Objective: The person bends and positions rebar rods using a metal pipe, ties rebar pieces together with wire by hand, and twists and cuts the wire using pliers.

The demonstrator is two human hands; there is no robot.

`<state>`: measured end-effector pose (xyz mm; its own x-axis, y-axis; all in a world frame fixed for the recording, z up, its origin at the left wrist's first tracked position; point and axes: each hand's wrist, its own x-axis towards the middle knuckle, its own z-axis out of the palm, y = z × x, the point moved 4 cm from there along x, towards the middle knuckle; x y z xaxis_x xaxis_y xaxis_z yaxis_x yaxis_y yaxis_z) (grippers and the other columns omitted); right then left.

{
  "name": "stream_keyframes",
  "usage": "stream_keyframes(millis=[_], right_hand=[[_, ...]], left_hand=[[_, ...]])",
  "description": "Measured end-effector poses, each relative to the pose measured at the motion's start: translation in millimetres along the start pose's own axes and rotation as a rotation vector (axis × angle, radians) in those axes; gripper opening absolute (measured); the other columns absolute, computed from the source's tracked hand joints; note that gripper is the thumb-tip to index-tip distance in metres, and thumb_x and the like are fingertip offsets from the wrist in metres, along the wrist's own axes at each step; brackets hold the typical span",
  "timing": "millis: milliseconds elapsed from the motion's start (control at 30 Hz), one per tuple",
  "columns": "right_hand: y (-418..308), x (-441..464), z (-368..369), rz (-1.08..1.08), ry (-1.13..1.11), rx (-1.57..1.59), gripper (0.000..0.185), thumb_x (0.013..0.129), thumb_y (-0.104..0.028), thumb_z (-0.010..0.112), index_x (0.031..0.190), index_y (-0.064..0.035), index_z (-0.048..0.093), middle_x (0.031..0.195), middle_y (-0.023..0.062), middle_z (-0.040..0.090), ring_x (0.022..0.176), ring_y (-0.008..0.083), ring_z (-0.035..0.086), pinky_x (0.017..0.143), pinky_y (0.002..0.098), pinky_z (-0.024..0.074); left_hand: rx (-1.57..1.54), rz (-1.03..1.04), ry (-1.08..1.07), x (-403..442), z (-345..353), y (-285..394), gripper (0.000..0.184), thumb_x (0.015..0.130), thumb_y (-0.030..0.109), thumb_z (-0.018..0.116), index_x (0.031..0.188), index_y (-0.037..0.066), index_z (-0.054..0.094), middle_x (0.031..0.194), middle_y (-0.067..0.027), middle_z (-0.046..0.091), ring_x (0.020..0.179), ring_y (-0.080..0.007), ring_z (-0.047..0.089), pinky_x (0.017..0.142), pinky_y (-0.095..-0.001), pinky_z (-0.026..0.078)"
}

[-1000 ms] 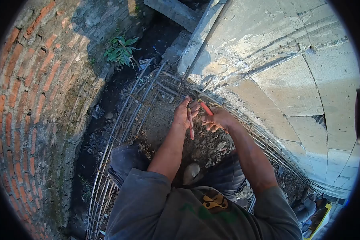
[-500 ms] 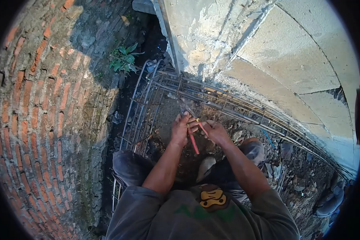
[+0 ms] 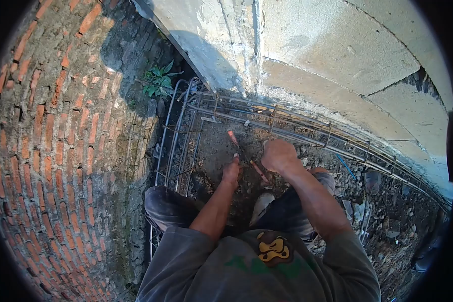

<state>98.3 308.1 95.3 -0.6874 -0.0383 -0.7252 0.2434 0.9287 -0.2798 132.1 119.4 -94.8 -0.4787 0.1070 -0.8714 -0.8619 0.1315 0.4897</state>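
A pair of red-handled pliers (image 3: pixel 258 170) is between my hands, over the bare soil. One red handle points away from me and the other back towards my knees; the middle is dark and blurred. My left hand (image 3: pixel 231 170) is closed at the pliers, thumb uppermost, its other fingers mostly hidden. To the right, my right hand (image 3: pixel 279 155) makes a fist with its back towards me, close beside the near handle. Whatever it grips is hidden. Beyond both hands lies a long rebar cage (image 3: pixel 299 132).
Another rebar cage (image 3: pixel 172 133) runs along the left, beside a rough brick wall (image 3: pixel 60 166). A pale concrete wall (image 3: pixel 327 85) rises ahead and right. Rubble (image 3: pixel 387 221) covers the ground at right. A green plant (image 3: pixel 158 80) grows by the brick wall.
The pliers have turned, so one red handle now points away from me. My right hand has lifted off to the right and closed into a fist. The view has shifted slightly.
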Motion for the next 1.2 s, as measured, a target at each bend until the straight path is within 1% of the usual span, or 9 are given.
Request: stream_keyframes(millis=[100, 200, 400, 667, 900, 933, 1033, 1100, 1200], right_hand=[[17.9, -12.7, -14.6, -0.092, 0.155, 0.103, 0.019, 0.067, -0.013, 0.06, 0.08, -0.0028, 0.069, 0.079, 0.0197, 0.066, 0.081, 0.0363, 0.065, 0.071, 0.0412, 0.0517], [15.4, -41.2, -22.0, -0.15, 0.127, 0.147, 0.024, 0.077, -0.017, 0.053, 0.094, -0.0079, 0.065, 0.084, 0.0201, 0.065, 0.082, 0.0367, 0.063, 0.073, 0.0439, 0.0502], [10.3, -49.2, 23.6, -0.208, 0.211, 0.243, 0.021, 0.084, -0.02, 0.047, 0.094, -0.0118, 0.063, 0.084, 0.0192, 0.064, 0.083, 0.0372, 0.062, 0.074, 0.0452, 0.0495], [-9.5, -97.1, 65.6, -0.166, 0.326, 0.389, 0.018, 0.083, -0.02, 0.051, 0.09, -0.009, 0.064, 0.082, 0.0186, 0.064, 0.082, 0.0368, 0.062, 0.074, 0.0456, 0.0498], [4.5, -156.4, 86.0, -0.162, 0.549, 0.457, 0.019, 0.077, -0.019, 0.057, 0.078, -0.0018, 0.065, 0.075, 0.0171, 0.065, 0.077, 0.0364, 0.064, 0.068, 0.0433, 0.0508], [1.6, -165.3, 92.1, -0.195, 0.528, 0.434, 0.018, 0.075, -0.018, 0.058, 0.074, -0.0016, 0.066, 0.072, 0.0161, 0.064, 0.074, 0.0354, 0.064, 0.067, 0.0426, 0.0509], [-7.3, -207.3, 102.4, -0.081, 0.423, 0.56, 0.016, 0.075, -0.016, 0.059, 0.085, -0.0053, 0.067, 0.083, 0.0165, 0.066, 0.083, 0.0348, 0.064, 0.074, 0.0436, 0.0504], [-0.4, -216.3, 124.3, -0.07, 0.524, 0.608, 0.017, 0.078, -0.02, 0.058, 0.08, -0.0053, 0.065, 0.072, 0.0169, 0.063, 0.071, 0.0341, 0.063, 0.066, 0.043, 0.0503], [29.8, -249.2, 139.2, 0.019, 0.955, 0.852, 0.017, 0.083, -0.021, 0.056, 0.086, -0.0053, 0.06, 0.07, 0.0177, 0.061, 0.074, 0.0375, 0.062, 0.068, 0.0453, 0.0482]], left_hand=[[-0.124, 0.126, -0.152, -42.9, 3.4, 47.5, 0.06, 0.092, 0.051, 0.043, 0.129, 0.004, 0.044, 0.123, -0.0155, 0.055, 0.113, -0.0244, 0.054, 0.092, -0.0386, 0.042], [-0.151, 0.415, -0.218, -90.6, 10.7, 93.0, 0.05, 0.093, 0.041, 0.046, 0.128, 0.005, 0.046, 0.118, -0.0157, 0.058, 0.106, -0.025, 0.059, 0.089, -0.0368, 0.045], [-0.325, 0.504, -0.141, -128.9, 8.1, 114.4, 0.046, 0.095, 0.038, 0.046, 0.127, 0.005, 0.047, 0.093, -0.0091, 0.064, 0.089, -0.0218, 0.064, 0.078, -0.0346, 0.051], [-0.312, 0.479, -0.28, -133.1, 19.4, 105.3, 0.042, 0.095, 0.039, 0.046, 0.126, 0.01, 0.048, 0.073, -0.0003, 0.054, 0.068, -0.0114, 0.058, 0.066, -0.0284, 0.05], [-0.22, 0.365, -0.615, -139.8, 47.1, 117.0, 0.038, 0.096, 0.036, 0.045, 0.125, 0.012, 0.05, 0.052, 0.0087, 0.021, 0.04, -0.0027, 0.023, 0.036, -0.0194, 0.024], [-0.181, 0.335, -0.508, -145.1, 52.6, 120.8, 0.038, 0.097, 0.035, 0.044, 0.126, 0.01, 0.05, 0.049, 0.0086, 0.018, 0.036, -0.0024, 0.019, 0.03, -0.0184, 0.019], [-0.068, 0.309, -0.587, -144.4, 52.6, 123.3, 0.037, 0.096, 0.033, 0.047, 0.124, 0.009, 0.05, 0.052, 0.008, 0.024, 0.039, -0.0018, 0.027, 0.032, -0.0181, 0.024], [-0.036, 0.307, -0.526, -142.0, 51.8, 115.7, 0.037, 0.096, 0.034, 0.048, 0.123, 0.009, 0.051, 0.053, 0.008, 0.026, 0.04, -0.002, 0.029, 0.033, -0.018, 0.025], [-0.032, 0.324, -0.431, -137.1, 56.7, 108.3, 0.036, 0.095, 0.035, 0.05, 0.12, 0.009, 0.053, 0.057, 0.0079, 0.032, 0.043, -0.0027, 0.032, 0.037, -0.0183, 0.027]])
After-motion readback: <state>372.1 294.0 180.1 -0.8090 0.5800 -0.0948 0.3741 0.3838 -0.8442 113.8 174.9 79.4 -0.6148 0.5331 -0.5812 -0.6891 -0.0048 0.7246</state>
